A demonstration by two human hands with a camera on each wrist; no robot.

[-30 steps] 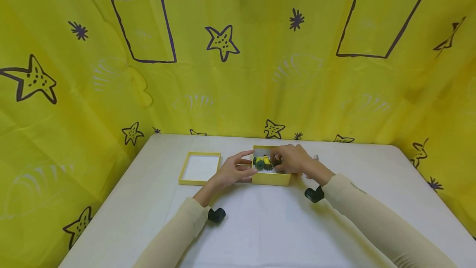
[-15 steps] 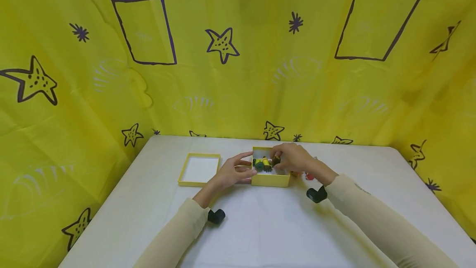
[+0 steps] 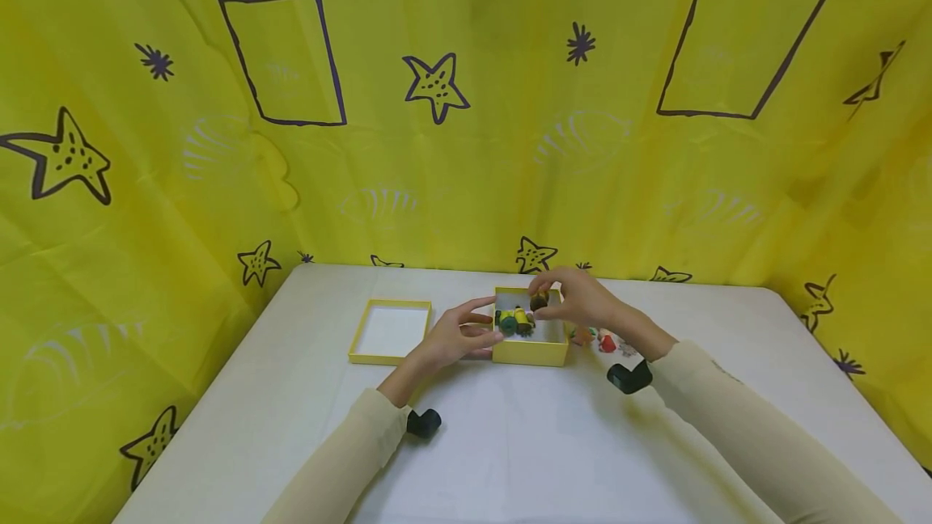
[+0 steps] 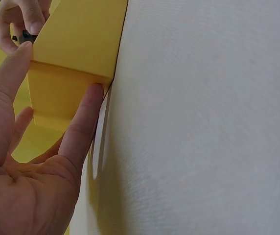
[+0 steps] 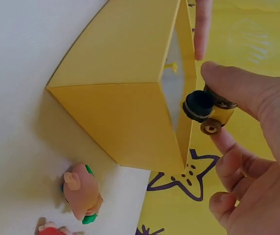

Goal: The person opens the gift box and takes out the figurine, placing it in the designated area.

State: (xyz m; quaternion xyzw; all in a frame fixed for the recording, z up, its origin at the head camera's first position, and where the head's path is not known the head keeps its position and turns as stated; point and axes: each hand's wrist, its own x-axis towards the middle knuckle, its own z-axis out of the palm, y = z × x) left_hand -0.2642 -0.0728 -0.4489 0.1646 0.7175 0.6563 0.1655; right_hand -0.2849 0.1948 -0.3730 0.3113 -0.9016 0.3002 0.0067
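Note:
In the head view, my right hand [image 3: 578, 297] holds a small yellow-and-dark toy figure [image 3: 540, 301] over the back of an open yellow box [image 3: 530, 354]. The right wrist view shows thumb and forefinger pinching this figure [image 5: 221, 115], whose round dark opening and brown disc face the camera. My left hand [image 3: 459, 331] rests against the box's left end with fingers extended. Its thumb lies at the top edge, and another finger touches the wall low down by the table, as the left wrist view shows. Inside the box lie more figures, one yellow [image 3: 523, 320] and one green [image 3: 508, 323].
A shallow yellow-rimmed lid [image 3: 393, 331] lies white side up, left of the box. Right of it stand several small figures, among them a pinkish one with green parts [image 5: 82, 192] and a red one [image 3: 607, 341]. A yellow patterned curtain [image 3: 480, 184] hangs behind the white table.
My right hand has risen out of the box and moved toward its back, lifting the figure. The figures right of the box now show more fully. My left hand has stayed put.

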